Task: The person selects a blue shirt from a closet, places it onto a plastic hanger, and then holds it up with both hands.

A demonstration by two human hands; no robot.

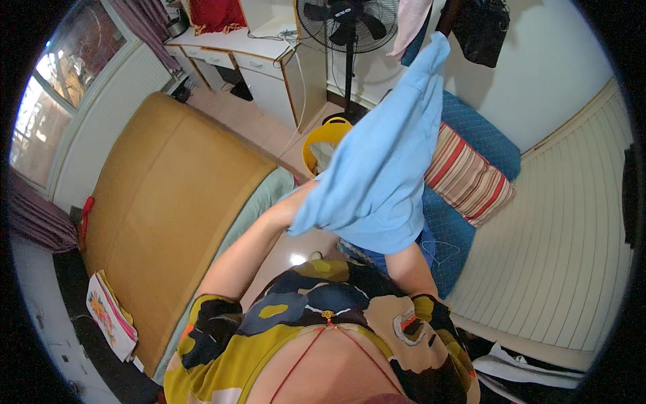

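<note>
A light blue long-sleeved top [383,168] is held up in front of me, one sleeve stretched away toward the fan side of the room. My left hand [297,202] grips its left edge, with the fingers tucked out of sight behind the cloth. From below, my right forearm [408,271] goes in under the hem of the top. The fabric covers my right hand completely, so its fingers do not show.
To the left is a bed with a tan mat [175,188]. A striped pillow [468,175] lies on a blue quilted seat [488,131], near a wire hanger [441,251]. Beyond stand a yellow basket [311,145], a black fan [348,64] and a white desk [269,84].
</note>
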